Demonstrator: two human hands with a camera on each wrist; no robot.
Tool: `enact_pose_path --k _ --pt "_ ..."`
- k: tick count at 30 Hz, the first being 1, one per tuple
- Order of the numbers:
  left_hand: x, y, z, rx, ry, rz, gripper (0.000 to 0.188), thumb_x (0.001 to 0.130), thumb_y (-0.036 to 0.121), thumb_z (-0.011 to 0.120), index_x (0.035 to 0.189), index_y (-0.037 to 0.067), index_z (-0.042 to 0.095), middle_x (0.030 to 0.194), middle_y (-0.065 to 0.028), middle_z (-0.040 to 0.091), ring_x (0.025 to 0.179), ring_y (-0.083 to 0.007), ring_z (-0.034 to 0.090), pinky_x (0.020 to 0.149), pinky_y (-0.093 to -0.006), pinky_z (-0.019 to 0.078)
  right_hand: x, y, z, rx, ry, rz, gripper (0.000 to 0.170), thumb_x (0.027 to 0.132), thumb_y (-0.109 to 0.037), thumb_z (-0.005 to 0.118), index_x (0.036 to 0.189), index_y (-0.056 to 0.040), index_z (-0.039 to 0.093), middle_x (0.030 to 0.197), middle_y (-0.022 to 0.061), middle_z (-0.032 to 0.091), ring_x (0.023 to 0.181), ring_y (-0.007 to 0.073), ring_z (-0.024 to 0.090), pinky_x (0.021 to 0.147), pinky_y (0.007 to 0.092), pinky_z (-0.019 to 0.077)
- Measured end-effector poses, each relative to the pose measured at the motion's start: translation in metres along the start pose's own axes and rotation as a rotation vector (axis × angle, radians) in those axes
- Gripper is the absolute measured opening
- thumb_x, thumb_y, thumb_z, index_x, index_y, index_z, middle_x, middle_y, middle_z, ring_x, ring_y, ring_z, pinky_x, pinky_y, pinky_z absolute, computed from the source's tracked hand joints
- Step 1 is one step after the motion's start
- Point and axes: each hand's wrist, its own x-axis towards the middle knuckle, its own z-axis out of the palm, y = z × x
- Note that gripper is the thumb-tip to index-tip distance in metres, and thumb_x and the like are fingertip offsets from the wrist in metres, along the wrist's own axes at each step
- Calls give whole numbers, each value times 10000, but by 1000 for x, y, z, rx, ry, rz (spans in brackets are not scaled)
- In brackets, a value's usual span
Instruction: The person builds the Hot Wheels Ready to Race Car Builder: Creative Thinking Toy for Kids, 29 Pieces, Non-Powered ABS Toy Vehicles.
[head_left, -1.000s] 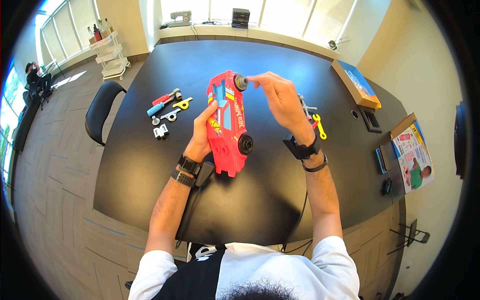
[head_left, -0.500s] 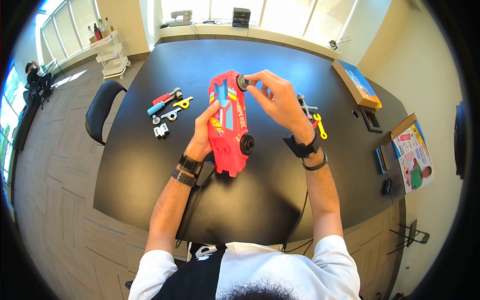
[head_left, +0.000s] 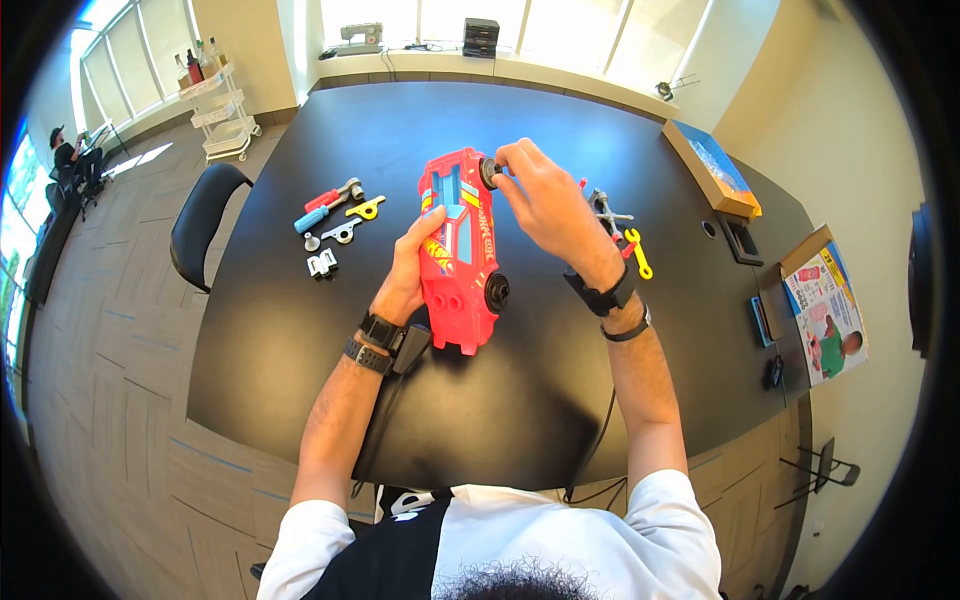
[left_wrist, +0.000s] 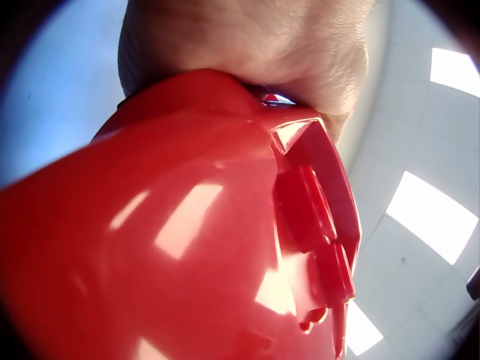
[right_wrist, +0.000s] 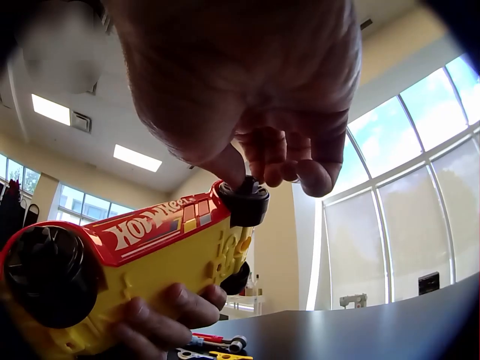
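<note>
Head view: red toy car held up over black table, left hand gripping its body, right hand pinching at far wheel; probably light, stiff, slick plastic, best held mid-body.

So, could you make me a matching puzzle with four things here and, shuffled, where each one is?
1. toy car
2. yellow wrench
3. black chair
4. sewing machine

A. on the windowsill
B. held in the left hand
C. left of the table
D. on the table, right of the right hand

Pairs: 1-B, 2-D, 3-C, 4-A
</note>
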Motion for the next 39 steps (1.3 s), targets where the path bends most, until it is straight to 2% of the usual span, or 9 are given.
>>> enact_pose_path --k 5,11,16,23,26,33,35,36,39 --pt "0 2 0 22 -8 3 565 1082 433 653 1425 -12 595 1246 -150 761 1059 -231 778 952 -416 653 0 1 3 -17 28 23 174 1077 -159 632 1117 8 599 1078 211 642 977 444 671 831 510 558" --pt "0 2 2 34 -16 13 569 1086 442 644 1419 -16 594 1230 -153 762 1048 -234 778 946 -415 651 -1 14 6 304 185 237 402 1149 -331 591 1223 50 694 1147 186 769 968 308 748 815 424 589" --pt "2 3 -4 -25 60 26 554 1097 450 629 1400 -13 607 1214 -148 762 1023 -231 776 917 -404 650 -16 43 -14 683 -280 547 760 1173 -594 401 1193 67 775 1080 165 810 834 245 780 739 381 640" --pt "2 5 -1 -17 88 70 541 1094 452 637 1374 -11 622 1191 -149 767 1004 -235 781 910 -403 652 -48 -17 -19 621 -183 509 870 1153 -665 350 1094 65 820 827 159 795 716 224 765 648 360 627" --pt "6 4 -7 -5 60 110 526 1097 443 637 1367 -8 625 1188 -146 769 1000 -232 784 905 -401 653 -63 -24 -33 483 -638 659 877 1132 -695 376 1071 56 824 882 146 801 693 216 760 614 339 622" --pt "3 5 12 112 89 161 492 1111 417 629 1386 9 613 1188 -127 766 990 -210 786 890 -384 663 -94 -18 -20 512 -438 734 775 1072 -684 579 1158 55 799 923 143 800 714 183 760 606 332 629" --pt "6 2 10 165 112 193 493 1116 423 624 1393 16 608 1191 -123 763 986 -208 786 884 -380 666 -101 -26 -10 630 -422 707 764 1032 -600 714 1368 85 681 986 166 802 772 180 768 621 337 648" --pt "8 0 9 200 120 215 495 1121 424 624 1410 24 584 1197 -117 751 1008 -204 781 884 -383 665 -105 -28 -8 676 -475 733 840 1019 -464 793 1542 116 485 1095 183 792 879 190 778 676 340 669" --pt "10 0 9 229 130 227 527 1137 464 579 1454 43 548 1258 -117 727 1110 -206 754 946 -396 636 -120 -30 16 942 -335 799 814 1031 -349 804 1566 132 423 1181 182 778 975 193 778 754 338 675"
